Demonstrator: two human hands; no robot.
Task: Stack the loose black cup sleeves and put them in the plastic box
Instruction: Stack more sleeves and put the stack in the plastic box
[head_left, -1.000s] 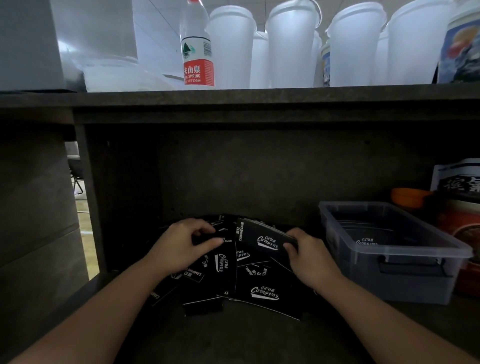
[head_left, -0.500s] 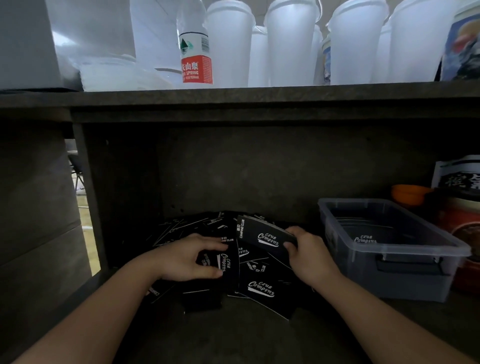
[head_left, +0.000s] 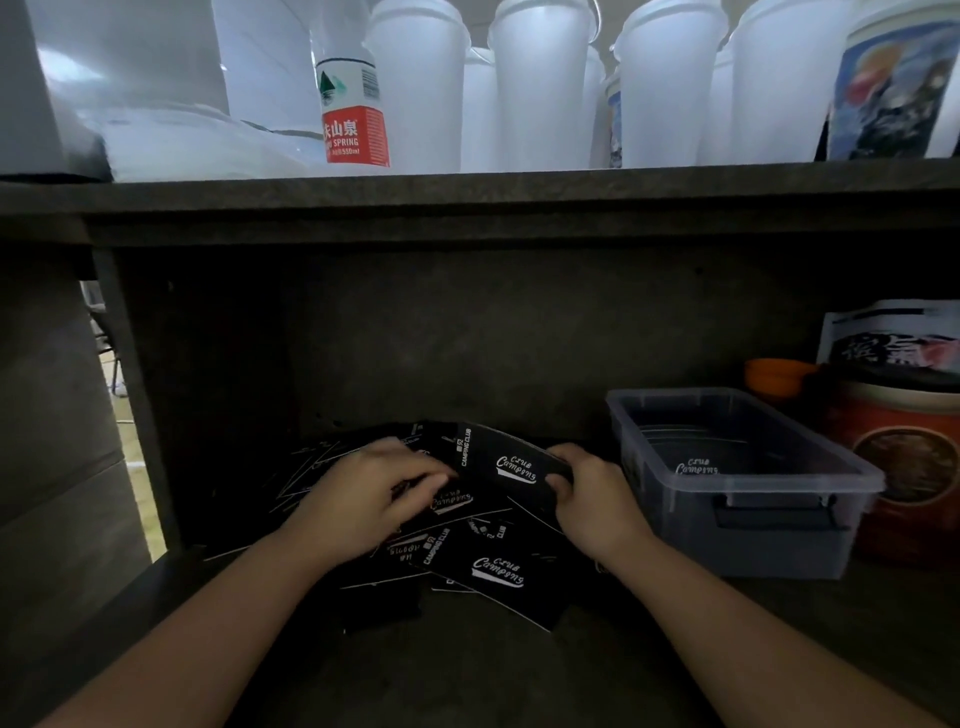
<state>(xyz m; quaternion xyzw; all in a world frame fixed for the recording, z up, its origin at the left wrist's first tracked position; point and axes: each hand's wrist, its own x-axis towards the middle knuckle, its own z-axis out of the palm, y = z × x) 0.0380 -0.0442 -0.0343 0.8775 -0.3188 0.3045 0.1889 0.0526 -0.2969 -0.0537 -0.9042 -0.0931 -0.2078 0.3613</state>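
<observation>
On a dim lower shelf, loose black cup sleeves (head_left: 457, 551) lie scattered near the middle. The right hand (head_left: 597, 499) pinches a gathered stack of sleeves (head_left: 511, 465), keeping it squared; the left hand (head_left: 363, 493) curls its fingers over another sleeve, likely to add it. The plastic box (head_left: 769, 540) waits just right, some sleeves already inside

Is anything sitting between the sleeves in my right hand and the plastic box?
Nothing visible. The right hand holds a stack of sleeves just left of the plastic box, which has no lid on and already holds sleeves.
</observation>
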